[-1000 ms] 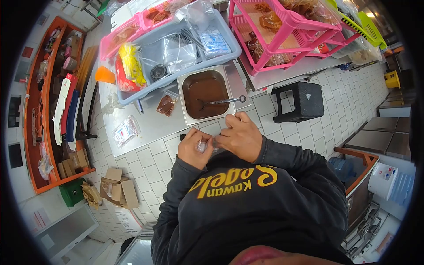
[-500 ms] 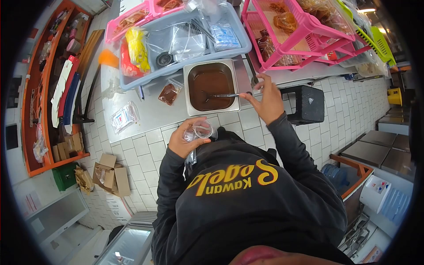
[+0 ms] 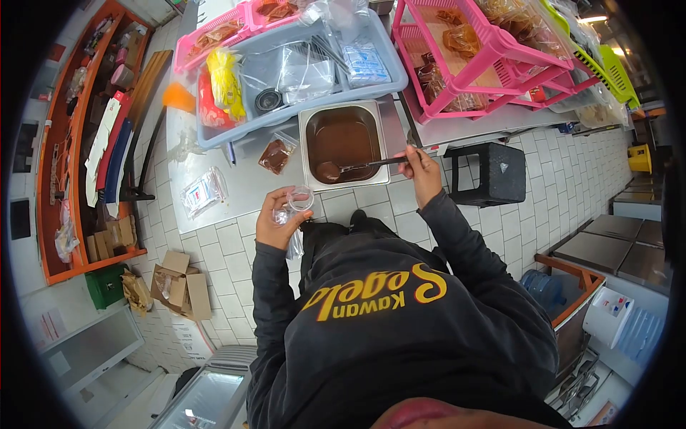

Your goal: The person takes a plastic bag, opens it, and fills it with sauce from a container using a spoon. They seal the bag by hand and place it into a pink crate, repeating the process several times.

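A ladle [image 3: 371, 165] is gripped by its dark handle in my right hand [image 3: 421, 174]. Its bowl, full of brown sauce, sits at the surface of the sauce in a square steel pan [image 3: 381, 143]. My left hand [image 3: 275, 220] is closed around a clear plastic bag [image 3: 294, 244] with a round clear rim at its mouth. This hand is just in front of the table edge, left of the pan and apart from it. Beside the pan lies a small sealed sachet of brown sauce [image 3: 276, 154].
Behind the pan stands a blue divided tray [image 3: 286, 114] holding plastic bags, a yellow bundle and a round black item. A pink tiered rack [image 3: 457, 82] stands at the right. A packet [image 3: 204, 189] lies on the left table corner. Under the right table is a black stool [image 3: 504, 174].
My right hand has moved down and left with the ladle, whose filled bowl has risen to the sauce surface. My left hand has shifted left with the bag.
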### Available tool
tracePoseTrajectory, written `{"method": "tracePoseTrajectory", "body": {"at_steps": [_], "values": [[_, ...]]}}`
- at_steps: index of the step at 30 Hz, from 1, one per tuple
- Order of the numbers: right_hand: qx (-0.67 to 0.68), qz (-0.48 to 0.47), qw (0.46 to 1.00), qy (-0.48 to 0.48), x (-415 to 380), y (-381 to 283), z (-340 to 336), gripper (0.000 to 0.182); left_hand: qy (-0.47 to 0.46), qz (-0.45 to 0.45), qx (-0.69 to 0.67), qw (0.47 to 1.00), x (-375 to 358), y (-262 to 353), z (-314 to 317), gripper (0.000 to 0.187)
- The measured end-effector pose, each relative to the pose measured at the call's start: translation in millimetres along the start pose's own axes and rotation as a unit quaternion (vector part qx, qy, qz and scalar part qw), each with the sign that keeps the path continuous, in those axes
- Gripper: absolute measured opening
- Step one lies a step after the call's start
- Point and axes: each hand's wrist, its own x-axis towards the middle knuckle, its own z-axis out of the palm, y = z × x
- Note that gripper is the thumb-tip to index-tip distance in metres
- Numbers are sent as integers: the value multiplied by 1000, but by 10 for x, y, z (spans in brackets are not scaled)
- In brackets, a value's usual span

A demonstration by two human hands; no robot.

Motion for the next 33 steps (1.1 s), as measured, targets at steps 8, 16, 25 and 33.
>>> {"method": "tracePoseTrajectory", "body": {"at_steps": [8, 16, 25, 33], "values": [[203, 63, 976, 38, -52, -177, -23, 35, 23, 38, 43, 998, 212, -32, 139, 48], [33, -120, 989, 78, -391, -901, 131, 32, 10, 52, 17, 998, 524, -17, 294, 52], [-237, -459, 856, 0, -577, -1082, 95, 14, 13, 74, 38, 996, 617, 115, 345, 52], [-123, -209, 967, 79, -172, -436, 130, 14, 41, 81, 50, 995, 553, 90, 244, 53]]}}
